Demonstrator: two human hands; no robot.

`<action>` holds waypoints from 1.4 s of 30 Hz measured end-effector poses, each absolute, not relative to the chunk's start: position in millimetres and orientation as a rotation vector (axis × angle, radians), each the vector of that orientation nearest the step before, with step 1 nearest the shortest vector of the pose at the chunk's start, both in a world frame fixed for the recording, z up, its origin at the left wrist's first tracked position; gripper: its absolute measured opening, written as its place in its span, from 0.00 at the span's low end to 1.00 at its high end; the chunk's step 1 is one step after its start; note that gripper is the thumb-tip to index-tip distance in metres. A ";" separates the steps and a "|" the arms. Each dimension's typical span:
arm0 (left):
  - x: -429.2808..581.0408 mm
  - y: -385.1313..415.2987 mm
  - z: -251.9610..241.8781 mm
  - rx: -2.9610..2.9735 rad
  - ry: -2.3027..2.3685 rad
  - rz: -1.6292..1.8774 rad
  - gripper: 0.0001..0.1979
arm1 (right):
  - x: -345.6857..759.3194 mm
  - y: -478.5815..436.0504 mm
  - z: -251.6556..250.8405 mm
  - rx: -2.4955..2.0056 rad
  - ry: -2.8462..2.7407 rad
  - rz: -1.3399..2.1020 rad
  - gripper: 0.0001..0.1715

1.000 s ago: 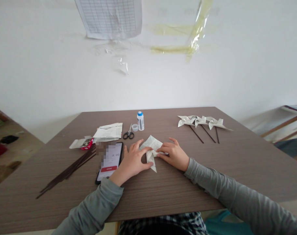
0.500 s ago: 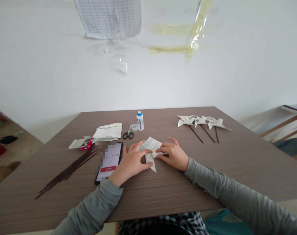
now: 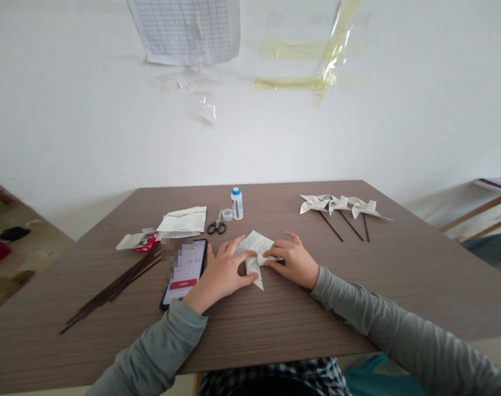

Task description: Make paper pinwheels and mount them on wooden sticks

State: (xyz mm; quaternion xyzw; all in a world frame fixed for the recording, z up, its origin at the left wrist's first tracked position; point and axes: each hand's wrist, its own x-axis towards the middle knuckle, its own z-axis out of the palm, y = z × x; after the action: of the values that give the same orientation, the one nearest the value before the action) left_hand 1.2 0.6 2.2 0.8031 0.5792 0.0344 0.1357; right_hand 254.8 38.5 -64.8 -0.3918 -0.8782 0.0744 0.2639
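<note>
A partly folded pinwheel of printed paper [image 3: 255, 242] lies on the table between my hands, one flap pointing toward me. My left hand [image 3: 223, 269] holds it from the left, index finger near the middle and thumb at the lower flap, the other fingers spread toward the top corner. From the right, my right hand [image 3: 293, 261] pinches the folded part at the centre between thumb and fingers. What lies right under those fingertips is hidden. Beside my left wrist a phone [image 3: 187, 267] lies face up with a timer on its screen.
Three finished paper pinwheels [image 3: 339, 203] on brown sticks lie at the back right. Behind my hands stand a white glue bottle [image 3: 237, 204] and a small round tub [image 3: 227, 215], beside scissors [image 3: 216, 225]. Leftward are paper sheets [image 3: 182, 221], a red box [image 3: 146, 242] and thin brown sticks [image 3: 110, 291].
Both hands and the paper stay practically in place. The phone's timer has gone from 8:00 to 8:01.
</note>
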 end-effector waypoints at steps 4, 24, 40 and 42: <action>1.6 0.6 0.7 2.299 1.688 0.162 0.33 | 254.2 38.2 -64.3 -1.075 -2.381 0.194 0.09; 1.2 0.8 1.6 2.340 1.665 0.122 0.23 | 254.2 38.6 -65.8 -1.059 -2.370 0.188 0.08; -0.4 3.9 -2.1 2.289 1.662 0.134 0.27 | 255.1 38.5 -67.1 -1.061 -2.366 0.210 0.08; -0.5 4.0 -1.7 2.282 1.659 0.149 0.28 | 255.0 38.5 -66.9 -1.058 -2.370 0.212 0.09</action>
State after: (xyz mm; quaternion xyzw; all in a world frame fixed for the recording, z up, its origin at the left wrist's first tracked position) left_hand -0.5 4.0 -1.7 0.7976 0.5798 0.0520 0.1577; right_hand 255.0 38.5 -66.9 -0.3918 -0.8775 0.0783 0.2653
